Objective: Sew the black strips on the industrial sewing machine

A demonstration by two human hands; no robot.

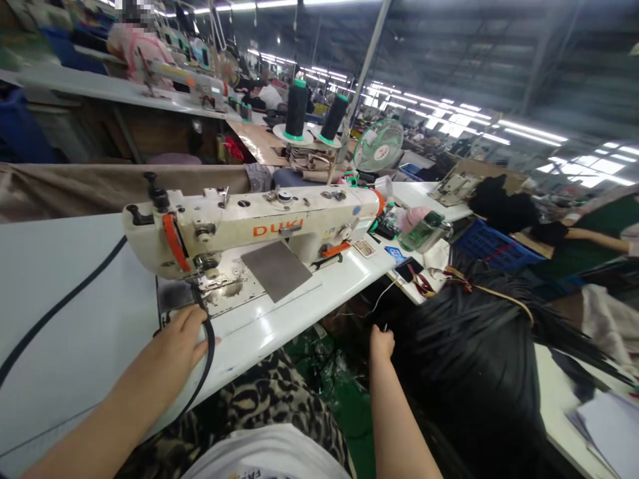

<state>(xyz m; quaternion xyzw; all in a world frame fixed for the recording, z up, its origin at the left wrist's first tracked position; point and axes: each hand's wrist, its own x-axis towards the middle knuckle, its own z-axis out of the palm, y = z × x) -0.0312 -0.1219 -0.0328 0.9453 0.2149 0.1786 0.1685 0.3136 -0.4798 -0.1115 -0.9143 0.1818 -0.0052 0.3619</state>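
My left hand (pixel 182 342) rests on the sewing table just in front of the needle area, its fingers closed around a narrow black strap (pixel 210 352). The strap comes from beneath the presser foot (pixel 202 283) and curves over the hand, hanging past the table's front edge. Behind the machine head, a black strap length (pixel 64 306) lies across the tabletop to the left. The white sewing machine (pixel 249 216) has orange trim. Away from the table, low beside the black bundle, my right hand (pixel 382 344) is closed; a small shiny tip pokes out, its kind hidden.
A large bundle of black strips (pixel 469 346) stands on the right. A grey square sheet (pixel 276 269) lies under the machine arm. Scissors (pixel 421 279), a phone (pixel 409 268) and a green bottle (pixel 423 231) sit right of it. Thread cones (pixel 296 110) and a fan (pixel 379 145) stand behind.
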